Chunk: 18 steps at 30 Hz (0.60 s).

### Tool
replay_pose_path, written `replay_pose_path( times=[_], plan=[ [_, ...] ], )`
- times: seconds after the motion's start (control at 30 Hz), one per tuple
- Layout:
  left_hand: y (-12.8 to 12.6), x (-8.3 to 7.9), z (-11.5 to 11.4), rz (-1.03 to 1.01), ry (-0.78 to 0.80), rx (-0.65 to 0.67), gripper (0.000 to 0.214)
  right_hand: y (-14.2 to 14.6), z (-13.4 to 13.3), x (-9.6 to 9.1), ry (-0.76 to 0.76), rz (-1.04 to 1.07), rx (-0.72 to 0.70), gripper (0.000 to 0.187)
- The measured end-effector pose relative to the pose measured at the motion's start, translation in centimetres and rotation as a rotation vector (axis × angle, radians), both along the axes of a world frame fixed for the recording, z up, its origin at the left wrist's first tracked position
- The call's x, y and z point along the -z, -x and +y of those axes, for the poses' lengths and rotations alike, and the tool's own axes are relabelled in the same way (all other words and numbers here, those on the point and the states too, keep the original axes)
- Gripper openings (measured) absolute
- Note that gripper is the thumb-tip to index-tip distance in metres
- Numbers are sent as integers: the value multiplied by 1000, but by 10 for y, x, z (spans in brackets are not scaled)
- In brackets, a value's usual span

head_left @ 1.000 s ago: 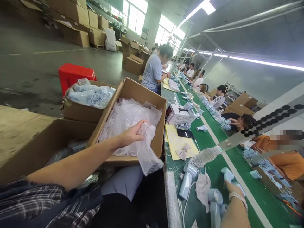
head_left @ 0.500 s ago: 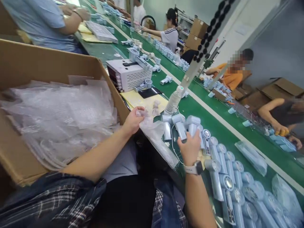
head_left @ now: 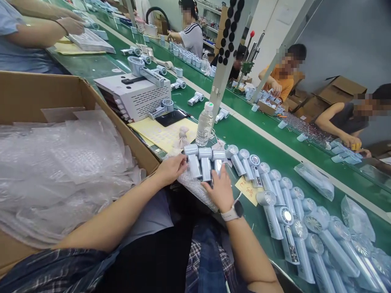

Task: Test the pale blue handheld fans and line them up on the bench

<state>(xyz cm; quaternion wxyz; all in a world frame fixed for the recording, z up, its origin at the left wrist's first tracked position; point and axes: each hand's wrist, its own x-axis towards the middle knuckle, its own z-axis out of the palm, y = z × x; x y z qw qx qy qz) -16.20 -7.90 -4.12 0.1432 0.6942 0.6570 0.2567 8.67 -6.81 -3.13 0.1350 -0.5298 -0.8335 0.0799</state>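
Note:
Three light-blue handheld fans [head_left: 205, 163] lie side by side on a bubble wrap bag [head_left: 198, 193] at the table's near edge. My left hand [head_left: 171, 169] has its fingers closed at the bag's left edge, close to the leftmost fan. The fingertips are partly hidden. My right hand [head_left: 222, 189], with a watch on the wrist, has thumb and fingers around the lower handle of the rightmost of the three. Further right, several more handheld fans [head_left: 271, 221] lie in rows, beside a yellow note [head_left: 248, 190] with handwriting.
A cardboard box [head_left: 100, 108] of bubble wrap bags [head_left: 76, 162] stands at my left. Ahead are a water bottle [head_left: 204, 126], a phone [head_left: 171, 117] and a white device [head_left: 137, 95]. A post [head_left: 224, 69] rises beyond the bottle. Co-workers sit along the green conveyor [head_left: 244, 136].
The right hand has moved left with a fan, and three fans now lie together on the bubble wrap bag. My left hand has moved down toward them. The camera view has shifted.

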Motion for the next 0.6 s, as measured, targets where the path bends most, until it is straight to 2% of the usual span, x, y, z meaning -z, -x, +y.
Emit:
replay_pose_path(
  times=[0.07,0.13,0.2,0.27,0.33,0.43,0.53,0.6],
  plan=[
    [-3,-13,-9,19,90,27,37,-20,16,-14,9,29,49,50],
    [-14,-23,-20,106,154,63,44,-38,34,-27,-25,-14,191,46],
    [-29,-27,-28,231,159,81,39,-46,49,-33,-41,-88,288,42],
    [-39,-26,-33,273,145,75,25,-44,57,-31,-23,-128,314,42],
    [-37,-23,-33,174,139,67,20,-37,59,-25,21,-140,328,45],
    [-20,-24,-29,-38,160,65,32,-31,57,-19,124,-152,351,40],
    [-5,-32,-25,-98,131,28,34,-39,51,-28,189,-123,379,30],
    [-5,-39,-22,-102,-9,-49,31,-49,41,-39,199,-82,387,28]
  ],
)
